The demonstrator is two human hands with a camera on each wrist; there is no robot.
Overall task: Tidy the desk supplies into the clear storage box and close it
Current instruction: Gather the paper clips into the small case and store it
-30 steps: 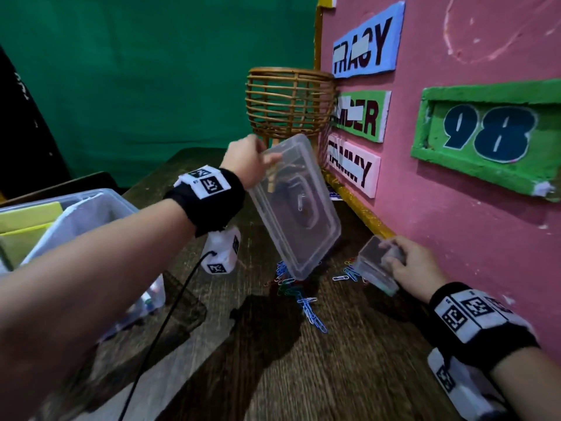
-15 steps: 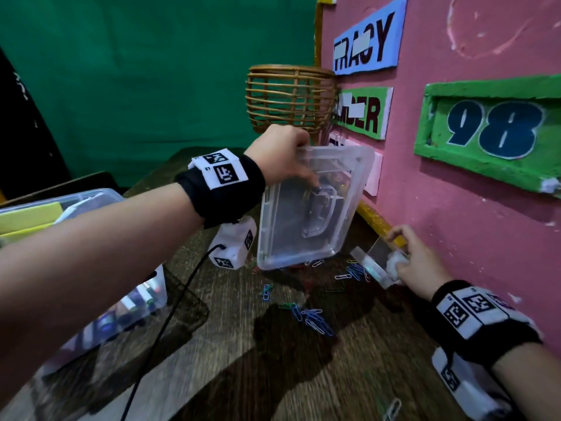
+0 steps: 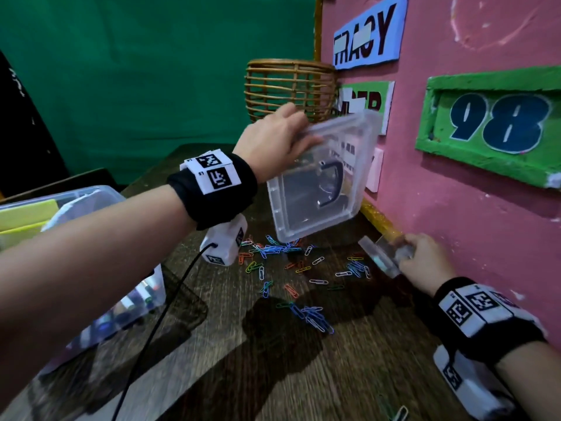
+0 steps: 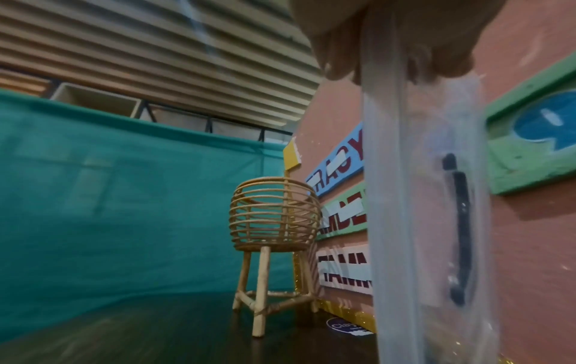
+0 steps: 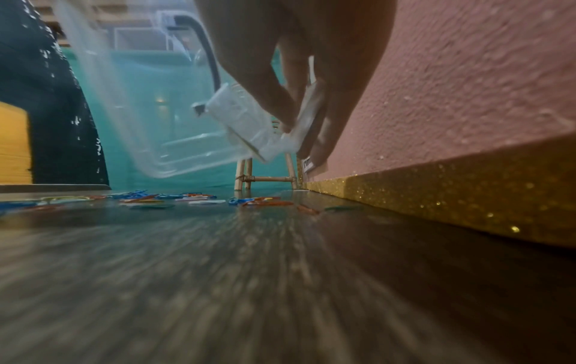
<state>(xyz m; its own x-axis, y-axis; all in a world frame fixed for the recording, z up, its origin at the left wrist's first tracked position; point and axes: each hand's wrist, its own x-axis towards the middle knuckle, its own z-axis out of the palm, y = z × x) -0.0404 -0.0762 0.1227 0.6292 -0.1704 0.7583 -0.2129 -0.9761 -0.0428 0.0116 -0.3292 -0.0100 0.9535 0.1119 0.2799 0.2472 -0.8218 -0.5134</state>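
My left hand (image 3: 274, 141) curls its fingers (image 4: 442, 61) over the top edge of the clear lid (image 3: 321, 180), thumb on one face and fingertips on the other, holding it tilted in the air above the desk (image 3: 273, 360), its dark handle (image 3: 332, 183) showing through the plastic. My right hand (image 3: 425, 262), low beside the pink wall (image 3: 470, 238), pinches a small clear case (image 3: 382, 256) between thumb and fingers (image 5: 262, 81); the case hangs open, its two halves angled apart, just above the wood. Coloured paper clips (image 3: 291, 268) lie scattered across the desk between my two hands, below the lid's lower edge, with one blue cluster nearer me. The clear storage box (image 3: 100, 196) stands at far left under my forearm, lid off, yellow pads and blurred supplies inside. A rattan basket on legs (image 3: 288, 86) stands at the back by the wall, where name signs and a green plaque reading 98 (image 3: 498, 123) hang.
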